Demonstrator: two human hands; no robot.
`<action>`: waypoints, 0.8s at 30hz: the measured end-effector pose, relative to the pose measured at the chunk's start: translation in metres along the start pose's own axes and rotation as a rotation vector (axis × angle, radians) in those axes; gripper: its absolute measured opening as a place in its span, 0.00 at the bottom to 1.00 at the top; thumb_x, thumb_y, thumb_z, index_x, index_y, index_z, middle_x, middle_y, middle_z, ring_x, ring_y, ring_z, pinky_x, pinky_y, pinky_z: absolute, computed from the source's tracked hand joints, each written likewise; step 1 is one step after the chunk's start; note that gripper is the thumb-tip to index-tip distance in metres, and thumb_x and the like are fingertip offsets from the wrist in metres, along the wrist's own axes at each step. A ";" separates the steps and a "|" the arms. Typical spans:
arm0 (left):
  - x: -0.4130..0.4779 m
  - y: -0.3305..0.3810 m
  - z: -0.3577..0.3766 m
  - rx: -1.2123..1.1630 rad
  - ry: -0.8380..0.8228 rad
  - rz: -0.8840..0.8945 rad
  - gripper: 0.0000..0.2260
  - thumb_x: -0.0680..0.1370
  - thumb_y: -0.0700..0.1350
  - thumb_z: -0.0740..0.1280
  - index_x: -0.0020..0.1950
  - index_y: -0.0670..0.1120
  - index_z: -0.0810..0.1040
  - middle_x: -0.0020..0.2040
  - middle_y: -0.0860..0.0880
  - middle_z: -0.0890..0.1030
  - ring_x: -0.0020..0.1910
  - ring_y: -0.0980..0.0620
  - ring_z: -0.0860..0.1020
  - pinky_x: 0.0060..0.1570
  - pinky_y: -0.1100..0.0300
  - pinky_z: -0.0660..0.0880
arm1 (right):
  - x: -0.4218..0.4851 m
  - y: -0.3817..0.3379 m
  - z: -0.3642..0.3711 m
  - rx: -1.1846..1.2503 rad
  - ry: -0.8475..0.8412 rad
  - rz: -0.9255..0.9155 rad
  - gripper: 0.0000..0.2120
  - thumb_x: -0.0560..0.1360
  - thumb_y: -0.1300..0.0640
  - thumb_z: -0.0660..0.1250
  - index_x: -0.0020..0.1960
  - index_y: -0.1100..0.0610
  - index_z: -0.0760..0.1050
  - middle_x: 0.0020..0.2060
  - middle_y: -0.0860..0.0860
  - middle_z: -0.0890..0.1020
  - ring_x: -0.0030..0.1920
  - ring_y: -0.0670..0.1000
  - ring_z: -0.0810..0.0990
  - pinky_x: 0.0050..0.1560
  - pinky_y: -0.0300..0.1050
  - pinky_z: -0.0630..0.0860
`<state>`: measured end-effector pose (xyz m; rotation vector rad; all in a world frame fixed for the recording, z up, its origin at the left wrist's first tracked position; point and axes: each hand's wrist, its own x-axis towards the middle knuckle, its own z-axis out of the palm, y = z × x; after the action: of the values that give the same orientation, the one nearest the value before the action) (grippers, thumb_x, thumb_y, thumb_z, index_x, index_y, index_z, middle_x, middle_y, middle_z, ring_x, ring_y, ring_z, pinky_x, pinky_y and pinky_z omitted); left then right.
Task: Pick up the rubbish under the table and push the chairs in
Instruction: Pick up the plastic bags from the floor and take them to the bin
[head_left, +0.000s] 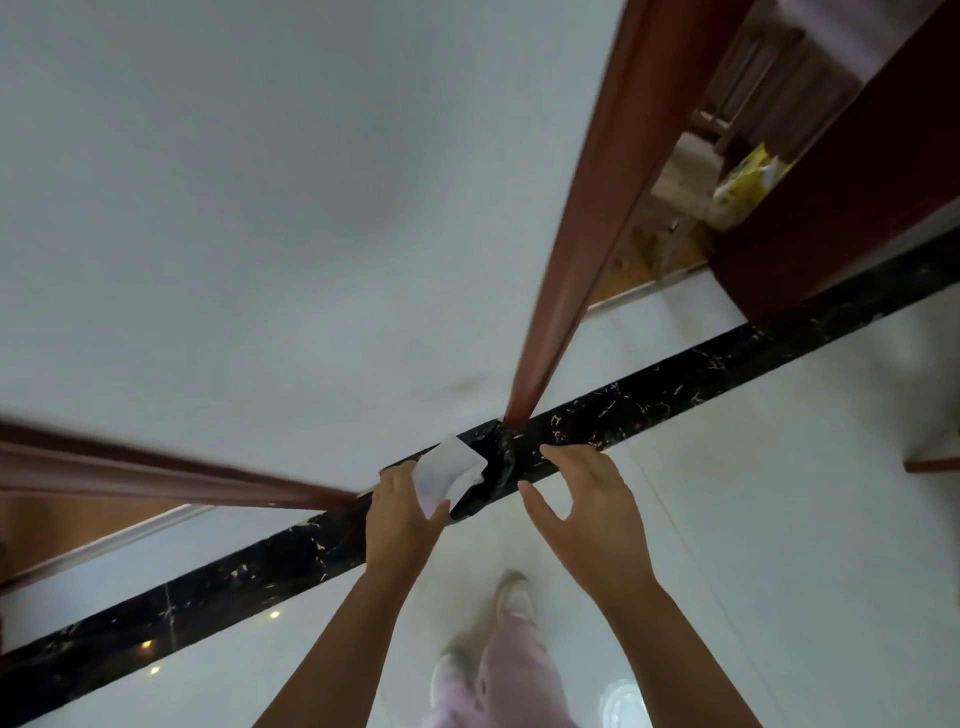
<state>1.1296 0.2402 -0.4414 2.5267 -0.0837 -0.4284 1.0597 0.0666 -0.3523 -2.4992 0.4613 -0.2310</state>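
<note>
My left hand (402, 512) is shut on a white piece of paper (448, 473), held out in front of me above the floor. Just right of the paper is a crumpled black plastic bag (493, 470); it touches the paper, and I cannot tell which hand holds it. My right hand (584, 506) is open with its fingers spread, its fingertips close to the bag's right side. No table is in view.
I stand facing a white wall (260, 208) with reddish-brown door frames (587, 208). A black marble strip (234, 577) crosses the glossy white floor. A doorway at upper right shows a yellow bag (748, 182). A wooden piece (932, 462) pokes in at the right edge. My feet (511, 597) are below.
</note>
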 end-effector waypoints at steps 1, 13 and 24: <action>0.006 -0.004 0.009 0.019 -0.010 0.003 0.27 0.69 0.45 0.74 0.64 0.41 0.69 0.58 0.43 0.73 0.57 0.44 0.72 0.53 0.52 0.72 | -0.001 0.005 0.005 0.008 0.006 0.009 0.22 0.70 0.44 0.60 0.54 0.58 0.78 0.47 0.53 0.82 0.50 0.52 0.79 0.50 0.42 0.72; 0.071 -0.048 0.101 0.230 -0.159 0.110 0.30 0.71 0.47 0.73 0.68 0.38 0.66 0.64 0.39 0.71 0.61 0.41 0.70 0.58 0.49 0.70 | 0.005 0.066 0.045 -0.025 0.068 0.071 0.21 0.70 0.45 0.60 0.53 0.58 0.78 0.46 0.52 0.82 0.48 0.49 0.78 0.47 0.41 0.74; 0.047 -0.011 0.071 0.234 -0.050 0.333 0.28 0.68 0.46 0.75 0.64 0.35 0.71 0.60 0.38 0.76 0.59 0.38 0.74 0.57 0.45 0.71 | -0.006 0.053 0.027 -0.014 0.045 0.137 0.21 0.70 0.44 0.58 0.52 0.57 0.78 0.46 0.51 0.82 0.49 0.49 0.78 0.47 0.44 0.76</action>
<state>1.1513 0.2046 -0.5162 2.6592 -0.5956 -0.3635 1.0466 0.0422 -0.4053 -2.4673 0.6522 -0.2306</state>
